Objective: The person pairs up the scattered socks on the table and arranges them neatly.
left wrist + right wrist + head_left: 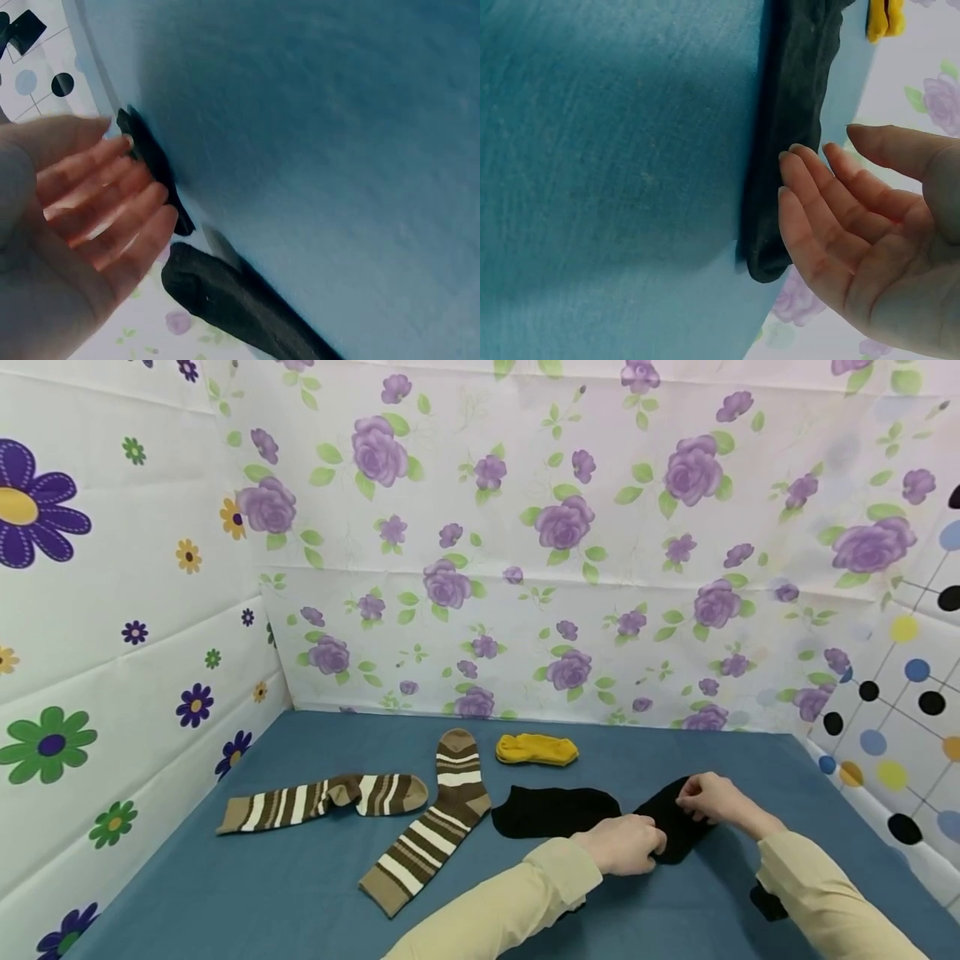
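Note:
A black sock [663, 818] lies on the blue tabletop at the right, between the two hands. My left hand [618, 845] rests at its near left edge; in the left wrist view the fingers [124, 217] are loosely bent beside the sock [156, 169]. At its far right side is my right hand [716, 797]. The right wrist view shows those fingertips [786, 161] touching the sock [780, 112], with the thumb held apart. Another black sock [555, 812] lies flat just left of the hands.
Two brown-and-white striped socks [300, 804] lie at the left, one slanting. A folded yellow sock pair [536, 749] sits at the back. A black item [768, 903] is partly behind the right sleeve. Flowered sheets [510, 568] wall in the back and left; a dotted one stands right.

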{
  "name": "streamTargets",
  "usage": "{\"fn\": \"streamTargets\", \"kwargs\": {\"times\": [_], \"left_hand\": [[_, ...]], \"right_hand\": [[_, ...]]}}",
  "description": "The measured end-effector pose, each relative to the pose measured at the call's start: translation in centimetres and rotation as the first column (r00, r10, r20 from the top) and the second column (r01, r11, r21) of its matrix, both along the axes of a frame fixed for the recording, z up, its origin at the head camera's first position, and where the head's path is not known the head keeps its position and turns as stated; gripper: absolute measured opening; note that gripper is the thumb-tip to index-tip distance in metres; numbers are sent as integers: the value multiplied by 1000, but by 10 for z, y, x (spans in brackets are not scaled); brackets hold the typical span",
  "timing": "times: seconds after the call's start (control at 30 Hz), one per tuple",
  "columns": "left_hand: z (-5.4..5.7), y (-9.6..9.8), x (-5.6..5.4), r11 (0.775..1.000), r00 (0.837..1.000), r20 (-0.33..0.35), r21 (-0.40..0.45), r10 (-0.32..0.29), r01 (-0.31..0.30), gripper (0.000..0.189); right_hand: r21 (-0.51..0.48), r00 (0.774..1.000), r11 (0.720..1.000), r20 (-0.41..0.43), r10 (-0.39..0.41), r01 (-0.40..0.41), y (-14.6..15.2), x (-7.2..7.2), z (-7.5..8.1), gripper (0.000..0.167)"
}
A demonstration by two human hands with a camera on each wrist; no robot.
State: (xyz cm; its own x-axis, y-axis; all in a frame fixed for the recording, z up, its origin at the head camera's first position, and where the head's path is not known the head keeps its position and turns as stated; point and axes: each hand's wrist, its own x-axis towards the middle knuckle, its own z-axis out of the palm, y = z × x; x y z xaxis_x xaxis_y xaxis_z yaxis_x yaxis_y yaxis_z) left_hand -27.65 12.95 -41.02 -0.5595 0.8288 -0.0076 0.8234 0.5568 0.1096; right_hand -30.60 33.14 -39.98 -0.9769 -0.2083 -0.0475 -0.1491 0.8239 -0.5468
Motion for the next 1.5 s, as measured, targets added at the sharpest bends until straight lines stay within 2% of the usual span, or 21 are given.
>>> {"fn": "streamTargets", "kwargs": {"times": [0.2, 0.33, 0.47, 0.77, 0.97, 1.17, 1.5], "left_hand": [[0, 2, 7, 990, 988, -78, 57, 135, -130, 4], [-2, 4, 9, 977, 976, -87, 93, 200, -192, 3], [-6, 7, 9, 967, 965, -99, 103, 244, -234, 6], [-9, 17, 9, 941, 929, -160, 100, 335, -322, 23], [-12, 20, 9, 932, 915, -181, 104, 362, -348, 34], [-10, 22, 9, 927, 909, -181, 80, 375, -366, 31], [-10, 28, 10, 921, 896, -221, 39, 386, -387, 21]], "right_hand": [[10, 999, 999, -22, -42, 43, 8, -7, 3, 14], [30, 995, 998, -80, -58, 60, 15, -10, 2, 14], [47, 986, 995, -143, -85, 93, 19, -12, 2, 14], [43, 972, 988, -188, -140, 151, 23, -19, -4, 17], [57, 972, 983, -167, -166, 177, 26, -21, -8, 27], [94, 978, 980, -131, -163, 176, 25, -23, -6, 38], [123, 979, 980, -145, -141, 159, 28, -23, -9, 26]]}}
